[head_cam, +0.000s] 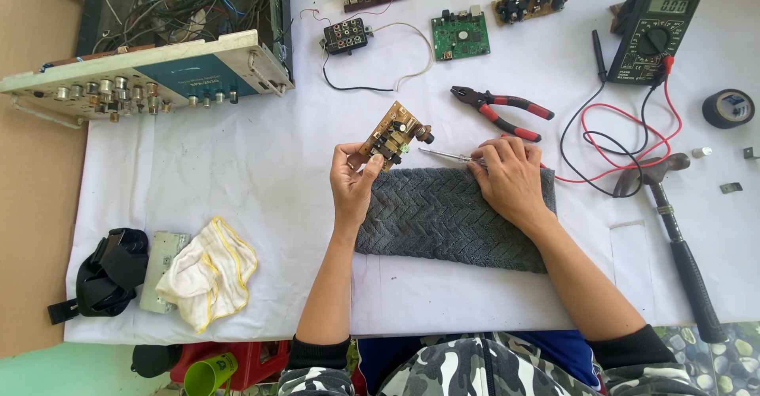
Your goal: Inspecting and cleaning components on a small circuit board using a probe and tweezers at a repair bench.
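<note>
My left hand holds a small brown circuit board with knobs and components, lifted just above the far left corner of a grey ribbed towel. My right hand rests on the towel's far right part, its fingers closed around a screwdriver whose metal shaft points left toward the board. The screwdriver's handle is mostly hidden under the hand.
Red-handled pliers lie beyond my right hand. A multimeter with red and black leads, a hammer and black tape lie right. Several circuit boards sit far; an opened device chassis and a cloth lie left.
</note>
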